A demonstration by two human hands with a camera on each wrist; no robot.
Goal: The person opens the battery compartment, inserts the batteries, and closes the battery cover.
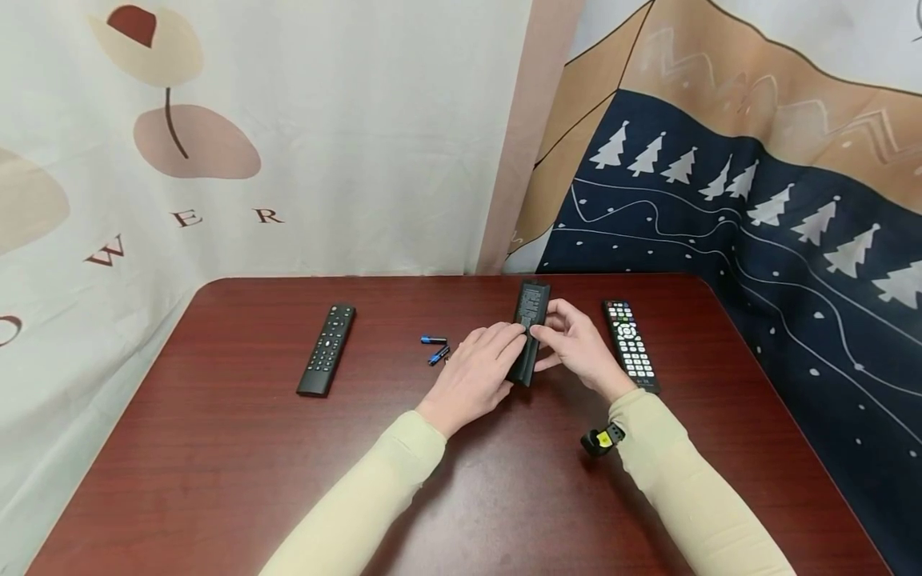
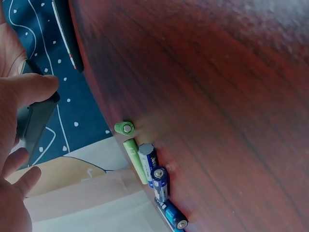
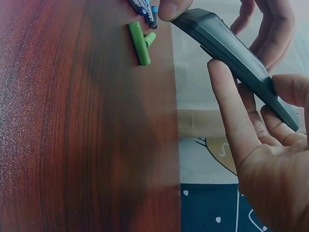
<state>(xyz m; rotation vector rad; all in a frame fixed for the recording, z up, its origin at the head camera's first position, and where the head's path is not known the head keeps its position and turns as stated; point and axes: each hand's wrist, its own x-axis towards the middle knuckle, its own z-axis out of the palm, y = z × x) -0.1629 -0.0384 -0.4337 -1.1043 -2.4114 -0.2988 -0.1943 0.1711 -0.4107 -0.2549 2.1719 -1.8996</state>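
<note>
Both hands hold a black remote control [image 1: 533, 302] raised over the far middle of the table, its labelled back turned up. My left hand [image 1: 475, 368] grips the near end, with fingers across the back and the thumb along the edge in the left wrist view. From the right side, my right hand [image 1: 579, 348] holds it too, thumb on the back and fingers along the edge and underneath. Seen from the right wrist, the remote control [image 3: 231, 55] slants between the fingers of both hands. Its keys are hidden.
Several blue batteries [image 2: 160, 183] and green batteries [image 2: 135, 159] lie on the table left of the hands. A black remote control [image 1: 327, 352] lies further left; another with white keys [image 1: 632, 348] lies right of the right hand. Patterned curtains [image 1: 374, 144] hang behind the table.
</note>
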